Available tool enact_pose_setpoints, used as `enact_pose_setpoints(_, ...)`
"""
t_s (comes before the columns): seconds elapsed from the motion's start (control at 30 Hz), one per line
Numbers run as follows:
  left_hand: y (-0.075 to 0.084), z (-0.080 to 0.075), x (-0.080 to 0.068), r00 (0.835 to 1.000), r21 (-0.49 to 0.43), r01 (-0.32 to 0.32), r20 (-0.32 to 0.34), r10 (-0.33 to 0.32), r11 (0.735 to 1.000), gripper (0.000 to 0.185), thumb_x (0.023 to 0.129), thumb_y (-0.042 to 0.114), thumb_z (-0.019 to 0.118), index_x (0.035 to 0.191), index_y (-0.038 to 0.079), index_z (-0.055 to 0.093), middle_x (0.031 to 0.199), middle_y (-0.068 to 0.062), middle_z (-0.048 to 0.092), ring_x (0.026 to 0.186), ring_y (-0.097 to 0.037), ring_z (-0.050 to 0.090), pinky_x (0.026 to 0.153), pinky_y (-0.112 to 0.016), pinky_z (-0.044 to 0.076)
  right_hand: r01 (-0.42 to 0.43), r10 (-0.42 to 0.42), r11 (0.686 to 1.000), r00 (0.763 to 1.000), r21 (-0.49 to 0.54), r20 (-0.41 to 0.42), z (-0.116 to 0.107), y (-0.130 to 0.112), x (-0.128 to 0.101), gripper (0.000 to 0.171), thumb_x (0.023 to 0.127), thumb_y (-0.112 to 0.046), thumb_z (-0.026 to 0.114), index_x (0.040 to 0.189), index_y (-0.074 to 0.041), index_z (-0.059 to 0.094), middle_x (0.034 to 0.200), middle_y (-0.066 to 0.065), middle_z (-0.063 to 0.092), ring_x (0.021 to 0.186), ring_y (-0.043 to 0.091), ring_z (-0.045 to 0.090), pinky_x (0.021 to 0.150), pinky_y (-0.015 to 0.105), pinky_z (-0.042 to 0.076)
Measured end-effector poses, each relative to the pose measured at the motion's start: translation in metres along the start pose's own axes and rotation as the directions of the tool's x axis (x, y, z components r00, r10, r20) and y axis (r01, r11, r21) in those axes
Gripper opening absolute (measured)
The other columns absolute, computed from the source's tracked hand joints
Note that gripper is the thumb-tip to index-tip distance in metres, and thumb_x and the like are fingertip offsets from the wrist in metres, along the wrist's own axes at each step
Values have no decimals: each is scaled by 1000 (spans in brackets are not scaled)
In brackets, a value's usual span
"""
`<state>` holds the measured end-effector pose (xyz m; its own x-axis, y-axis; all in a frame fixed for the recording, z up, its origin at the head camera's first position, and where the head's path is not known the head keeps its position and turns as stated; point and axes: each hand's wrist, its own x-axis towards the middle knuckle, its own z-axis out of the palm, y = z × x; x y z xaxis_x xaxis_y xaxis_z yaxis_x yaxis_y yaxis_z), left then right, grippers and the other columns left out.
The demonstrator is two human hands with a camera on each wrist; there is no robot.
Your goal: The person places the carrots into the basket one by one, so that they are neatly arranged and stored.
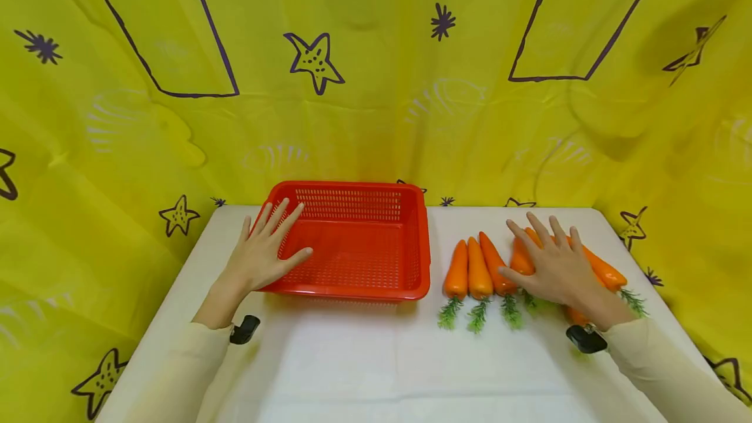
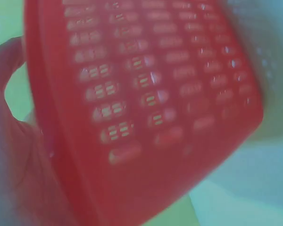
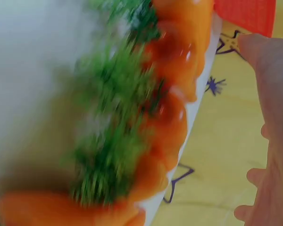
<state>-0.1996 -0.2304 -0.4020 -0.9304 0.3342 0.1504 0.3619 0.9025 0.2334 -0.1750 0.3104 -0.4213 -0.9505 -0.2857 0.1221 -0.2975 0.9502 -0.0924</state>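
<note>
On the white desk, the left hand rests flat, fingers spread, on the red basket's left rim; the right hand lies open over the toy carrots beside it.

Your head view is bright, evenly lit and sharp, with soft shadows on the yellow patterned cloth backdrop and edges bowed by the wide lens. Both wrist views are blurred: the red perforated plastic basket and the orange plastic carrots smear.
</note>
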Motion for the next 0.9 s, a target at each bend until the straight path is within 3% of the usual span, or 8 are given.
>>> enact_pose_setpoints(0.2,-17,-8,-2,999,-115,-20,24,23,993,86,98,55,59,166,24,18,172,-14,10,156,-44,4,117,-74,-1,1,0,1000,1000,-14,19,-5,18,-8,92,92,-68,61,164,-21,27,166,26,18,143,64,16,112,80,4)
enact_pose_setpoints(0.5,-45,-12,-7,1000,-302,0,-4,-2,953,81,100,40,65,164,13,24,170,-16,19,150,-48,21,111,-78,20,-32,33,999,998,-22,47,-5,51,-22,93,92,-68,62,164,-22,26,161,30,26,138,66,22,108,83,8)
enact_pose_setpoints(0.77,-65,-13,-16,997,-532,70,5,-79,844,65,103,28,64,159,11,37,170,-13,22,130,-53,51,95,-65,52,-59,58,998,997,28,56,-3,97,-25,88,95,-58,65,161,-12,30,151,39,35,132,64,31,100,82,25)
enact_pose_setpoints(0.9,-71,-13,-18,995,-650,90,36,-89,755,60,104,24,61,157,9,38,171,-10,18,125,-43,58,93,-51,54,-66,52,991,991,119,121,-6,114,-22,85,97,-49,67,158,-1,32,146,44,37,127,66,36,95,83,31)
